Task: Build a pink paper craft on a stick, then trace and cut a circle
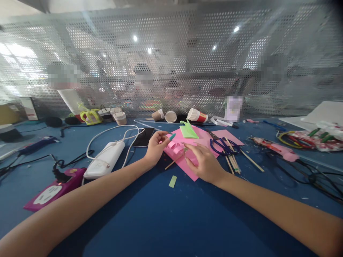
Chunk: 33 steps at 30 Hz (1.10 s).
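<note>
My left hand (157, 147) reaches over the blue table (160, 214) and pinches a curled pink paper strip (174, 146) at its left end. My right hand (202, 162) pinches a thin wooden stick (174, 162) near the curl, fingers closed on it. Both hands work above a pink paper sheet (195, 139). A folded green paper (188, 131) lies at the sheet's far edge. A small green paper scrap (173, 181) lies just in front of the hands.
Blue-handled scissors (223, 145) and several wooden sticks (235, 162) lie right of the sheet. A white power bank (105, 165), a phone (143, 137) and a magenta device (57, 187) sit left. Paper cups (197, 116) lie by the mesh screen (171, 64); people sit behind it.
</note>
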Each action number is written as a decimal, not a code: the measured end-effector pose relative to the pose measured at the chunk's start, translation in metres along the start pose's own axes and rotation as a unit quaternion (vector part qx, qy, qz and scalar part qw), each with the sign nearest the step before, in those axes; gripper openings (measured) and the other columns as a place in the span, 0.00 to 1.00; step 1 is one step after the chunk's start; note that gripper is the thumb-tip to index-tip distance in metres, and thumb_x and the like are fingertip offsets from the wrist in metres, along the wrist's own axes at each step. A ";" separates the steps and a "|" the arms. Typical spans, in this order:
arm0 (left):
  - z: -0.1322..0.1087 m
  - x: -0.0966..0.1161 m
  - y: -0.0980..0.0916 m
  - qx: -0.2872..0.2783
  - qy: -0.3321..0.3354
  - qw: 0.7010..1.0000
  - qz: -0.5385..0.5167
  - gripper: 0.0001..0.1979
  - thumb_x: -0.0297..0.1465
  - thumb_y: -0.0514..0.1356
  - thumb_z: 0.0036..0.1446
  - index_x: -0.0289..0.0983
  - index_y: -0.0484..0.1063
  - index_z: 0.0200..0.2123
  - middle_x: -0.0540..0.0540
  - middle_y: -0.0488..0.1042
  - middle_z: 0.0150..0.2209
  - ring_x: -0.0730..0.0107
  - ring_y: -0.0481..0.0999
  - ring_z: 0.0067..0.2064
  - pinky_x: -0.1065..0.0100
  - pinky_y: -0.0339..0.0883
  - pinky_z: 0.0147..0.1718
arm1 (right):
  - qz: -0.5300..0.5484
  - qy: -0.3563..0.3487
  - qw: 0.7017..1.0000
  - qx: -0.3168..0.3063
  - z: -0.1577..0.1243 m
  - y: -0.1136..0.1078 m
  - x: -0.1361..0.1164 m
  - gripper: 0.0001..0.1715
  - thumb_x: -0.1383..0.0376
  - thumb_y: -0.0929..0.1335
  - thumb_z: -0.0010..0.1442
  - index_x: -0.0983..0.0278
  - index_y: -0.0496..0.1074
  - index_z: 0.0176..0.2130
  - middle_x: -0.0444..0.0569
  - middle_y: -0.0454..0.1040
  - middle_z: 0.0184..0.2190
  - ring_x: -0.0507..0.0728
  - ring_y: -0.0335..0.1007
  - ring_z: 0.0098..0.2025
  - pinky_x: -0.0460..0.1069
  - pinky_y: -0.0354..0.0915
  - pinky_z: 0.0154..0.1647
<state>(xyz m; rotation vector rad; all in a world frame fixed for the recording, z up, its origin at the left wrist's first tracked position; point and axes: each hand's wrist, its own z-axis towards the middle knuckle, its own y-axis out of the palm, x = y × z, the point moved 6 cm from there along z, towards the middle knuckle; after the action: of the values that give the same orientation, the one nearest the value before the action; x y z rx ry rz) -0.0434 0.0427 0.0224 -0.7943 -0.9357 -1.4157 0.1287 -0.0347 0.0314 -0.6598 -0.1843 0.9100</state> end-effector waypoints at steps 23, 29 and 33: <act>-0.004 0.001 0.011 -0.109 -0.005 0.993 0.045 0.14 0.42 0.59 0.55 0.39 0.76 0.37 0.49 0.68 0.29 0.72 0.65 0.30 0.70 0.61 0.31 | -0.064 0.005 0.997 -0.046 0.001 0.004 0.001 0.14 0.69 0.58 0.64 0.68 0.70 0.39 0.56 0.74 0.31 0.61 0.68 0.37 0.56 0.64 0.40; -0.006 0.011 0.014 -0.140 0.048 0.985 0.085 0.15 0.42 0.61 0.53 0.43 0.78 0.40 0.43 0.73 0.43 0.57 0.66 0.49 0.59 0.60 0.51 | -0.030 0.016 0.999 -0.014 0.001 0.001 0.003 0.14 0.69 0.58 0.63 0.66 0.70 0.41 0.56 0.74 0.33 0.62 0.69 0.39 0.57 0.65 0.40; -0.010 0.008 0.023 -0.196 0.004 0.981 -0.016 0.22 0.41 0.64 0.51 0.44 0.72 0.50 0.41 0.72 0.51 0.58 0.70 0.50 0.60 0.65 0.48 | -0.011 0.014 1.000 -0.012 0.000 0.000 0.002 0.14 0.69 0.57 0.64 0.67 0.69 0.42 0.57 0.74 0.35 0.62 0.70 0.40 0.58 0.65 0.41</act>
<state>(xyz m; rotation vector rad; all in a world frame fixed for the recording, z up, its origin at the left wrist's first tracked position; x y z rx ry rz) -0.0208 0.0310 0.0272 -1.0654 -0.6710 -1.6552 0.1300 -0.0325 0.0313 -0.6921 -0.1767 0.8787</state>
